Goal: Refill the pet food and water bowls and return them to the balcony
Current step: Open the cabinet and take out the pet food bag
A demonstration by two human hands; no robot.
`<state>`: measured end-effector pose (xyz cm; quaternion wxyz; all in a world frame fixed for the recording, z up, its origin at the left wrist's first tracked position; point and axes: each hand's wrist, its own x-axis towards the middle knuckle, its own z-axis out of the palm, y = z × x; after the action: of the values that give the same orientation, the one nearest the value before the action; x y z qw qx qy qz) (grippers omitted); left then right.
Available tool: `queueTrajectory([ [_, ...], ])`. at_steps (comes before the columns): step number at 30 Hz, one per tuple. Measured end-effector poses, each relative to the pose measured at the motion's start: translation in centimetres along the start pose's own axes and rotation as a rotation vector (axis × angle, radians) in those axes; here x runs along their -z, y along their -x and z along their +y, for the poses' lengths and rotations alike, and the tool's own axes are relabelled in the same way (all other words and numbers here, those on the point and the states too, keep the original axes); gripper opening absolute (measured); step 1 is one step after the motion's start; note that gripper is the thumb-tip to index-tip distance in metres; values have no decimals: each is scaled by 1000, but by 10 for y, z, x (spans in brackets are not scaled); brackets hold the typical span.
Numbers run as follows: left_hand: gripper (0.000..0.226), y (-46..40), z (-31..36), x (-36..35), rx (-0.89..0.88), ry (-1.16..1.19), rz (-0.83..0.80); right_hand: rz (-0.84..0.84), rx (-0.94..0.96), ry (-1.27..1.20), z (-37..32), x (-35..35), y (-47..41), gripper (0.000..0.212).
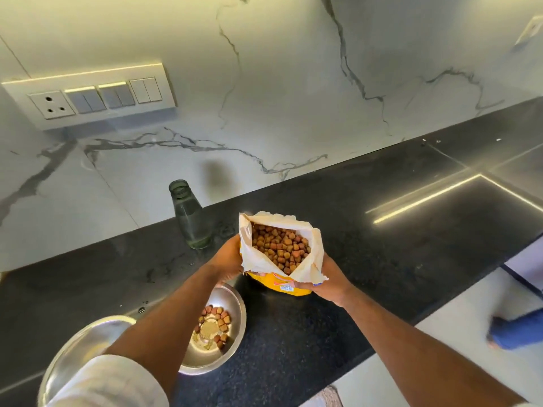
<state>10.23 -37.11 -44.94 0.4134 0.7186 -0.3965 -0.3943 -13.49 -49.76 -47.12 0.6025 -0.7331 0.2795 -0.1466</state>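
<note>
Both hands grip an open yellow pet food bag above the dark counter: left hand closed on its left side, right hand closed on its right. The bag is full of kibble. Below the left forearm, a steel food bowl holds a few pieces; a second steel bowl sits beside it. A glass bottle stands near the wall.

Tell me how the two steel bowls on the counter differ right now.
The near bowl sits at the counter's front left and is largely hidden by the left sleeve; the far bowl lies closer to the food bag and is mostly in view. The far bowl holds a few kibble pieces and some crumbs; no food shows in the visible part of the near bowl. Both are shiny steel and rest upright on the black counter.
</note>
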Motion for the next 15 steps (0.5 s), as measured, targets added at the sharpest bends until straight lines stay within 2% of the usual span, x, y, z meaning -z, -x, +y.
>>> queueTrajectory([
  [3, 71, -6, -10, 4, 10, -6, -20, 5, -9, 14, 5, -1, -6, 103],
  [7, 72, -12, -14, 5, 36, -51, -45, -2, -43, 20, 10, -1, -8, 109],
  [10, 99, -8, -11, 5, 30, -106, -70, 2, -53, -11, 4, -3, -3, 122],
  [15, 114, 14, -12, 17, 85, -95, 77, 54, 75, -36, -9, -3, 11, 137],
])
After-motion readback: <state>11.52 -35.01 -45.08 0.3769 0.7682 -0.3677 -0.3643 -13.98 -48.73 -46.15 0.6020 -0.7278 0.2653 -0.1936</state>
